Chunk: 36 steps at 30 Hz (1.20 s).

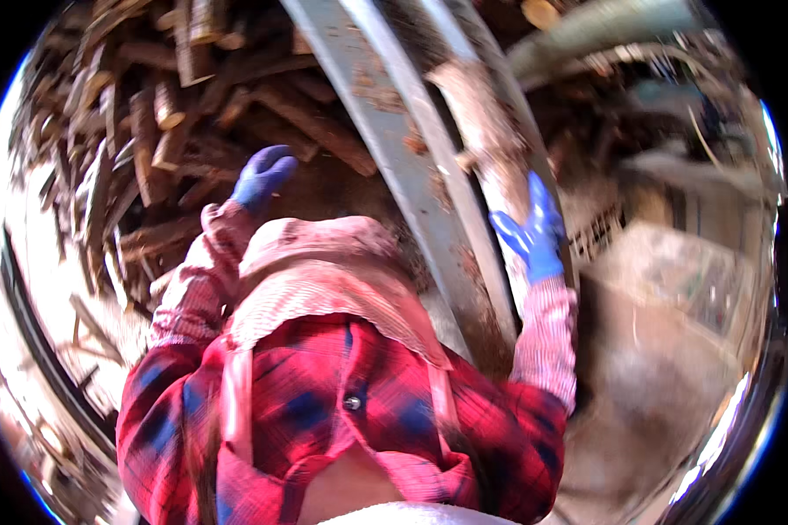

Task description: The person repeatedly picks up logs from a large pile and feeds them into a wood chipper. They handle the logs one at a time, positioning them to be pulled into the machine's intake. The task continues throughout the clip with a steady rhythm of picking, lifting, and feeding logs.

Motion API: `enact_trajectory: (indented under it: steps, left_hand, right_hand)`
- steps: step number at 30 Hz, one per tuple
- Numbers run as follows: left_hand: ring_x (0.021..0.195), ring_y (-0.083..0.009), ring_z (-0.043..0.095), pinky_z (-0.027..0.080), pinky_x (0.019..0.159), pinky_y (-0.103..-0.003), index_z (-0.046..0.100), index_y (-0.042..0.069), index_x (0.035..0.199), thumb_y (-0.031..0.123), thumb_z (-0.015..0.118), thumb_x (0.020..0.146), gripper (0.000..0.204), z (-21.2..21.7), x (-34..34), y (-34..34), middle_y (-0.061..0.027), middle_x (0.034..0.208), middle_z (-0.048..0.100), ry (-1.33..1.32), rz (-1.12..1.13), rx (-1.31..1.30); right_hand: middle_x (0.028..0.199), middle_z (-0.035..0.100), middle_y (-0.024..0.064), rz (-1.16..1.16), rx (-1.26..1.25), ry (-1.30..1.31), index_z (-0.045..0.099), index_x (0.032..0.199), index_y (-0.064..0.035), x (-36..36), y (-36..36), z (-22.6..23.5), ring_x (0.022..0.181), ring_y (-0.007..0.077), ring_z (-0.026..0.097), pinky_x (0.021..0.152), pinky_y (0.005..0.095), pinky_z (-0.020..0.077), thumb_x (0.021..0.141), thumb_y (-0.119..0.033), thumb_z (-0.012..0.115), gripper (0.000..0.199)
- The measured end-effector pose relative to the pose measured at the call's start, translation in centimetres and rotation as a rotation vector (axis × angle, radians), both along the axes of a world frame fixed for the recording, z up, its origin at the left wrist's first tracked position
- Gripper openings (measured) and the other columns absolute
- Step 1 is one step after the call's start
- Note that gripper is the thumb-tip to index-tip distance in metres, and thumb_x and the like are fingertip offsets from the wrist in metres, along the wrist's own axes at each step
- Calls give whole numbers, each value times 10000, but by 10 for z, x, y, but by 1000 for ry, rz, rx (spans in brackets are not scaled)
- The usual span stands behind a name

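Nearest the camera is the person's red-and-blue plaid shirt (pixel 341 420) with pink striped cuffs. Just right of the grey metal rail (pixel 411 175), the right hand (pixel 534 236) (blue-gloved) lies with fingers spread flat against a rough length of log (pixel 486 131) that rests between the rails; it presses rather than grips. Left of the rail, the left hand (pixel 261 178), also in a blue glove, hangs loosely curled and holds nothing. Beyond it, farther left of the rail, is a heap of split firewood (pixel 158 114).
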<state>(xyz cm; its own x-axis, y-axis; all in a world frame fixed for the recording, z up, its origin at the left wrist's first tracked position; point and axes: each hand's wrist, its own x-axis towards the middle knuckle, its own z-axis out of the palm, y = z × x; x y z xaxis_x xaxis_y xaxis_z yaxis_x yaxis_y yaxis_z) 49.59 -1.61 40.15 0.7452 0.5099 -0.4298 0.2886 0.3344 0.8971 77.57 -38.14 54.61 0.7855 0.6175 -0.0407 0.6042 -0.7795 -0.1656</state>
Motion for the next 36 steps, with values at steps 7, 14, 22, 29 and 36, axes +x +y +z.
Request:
enact_trajectory:
  steps: [7,14,22,29,36]
  left_hand:
    - [1089,-218,557,426,957,-351,601,33,1162,314,677,843,432,-15,-24,12,-107,1140,614,156,-41,281]
    - [1068,-224,573,442,955,-354,565,-16,1198,316,678,842,499,-76,-90,71,-132,1161,618,238,96,171]
    - [1099,-316,580,453,933,-391,558,-30,1204,587,759,663,845,-258,-193,310,-198,1169,611,617,164,55]
    - [1263,-308,456,393,1020,-401,252,67,1431,498,841,604,1103,-296,-172,555,-203,1333,486,920,316,133]
    - [1273,-340,426,358,1054,-411,49,88,1486,470,875,527,1322,-395,-149,609,-207,1387,412,947,394,25]
  right_hand:
    - [1302,501,216,289,906,226,439,1301,71,-97,143,-18,1163,304,517,1008,403,400,824,-138,681,575]
    - [1182,587,225,628,594,704,517,1227,62,-193,274,-78,1053,319,603,915,388,485,776,-152,713,536]
    - [1261,548,193,272,319,1022,462,1290,54,-249,393,-141,1126,281,564,953,382,460,796,-115,698,573]
    - [1306,500,191,-183,178,1152,403,1344,46,-306,403,-204,1186,263,507,999,367,405,835,-129,687,608]
    - [1221,553,127,147,22,672,446,1296,29,-343,280,-293,1101,204,532,944,310,423,870,-111,649,492]
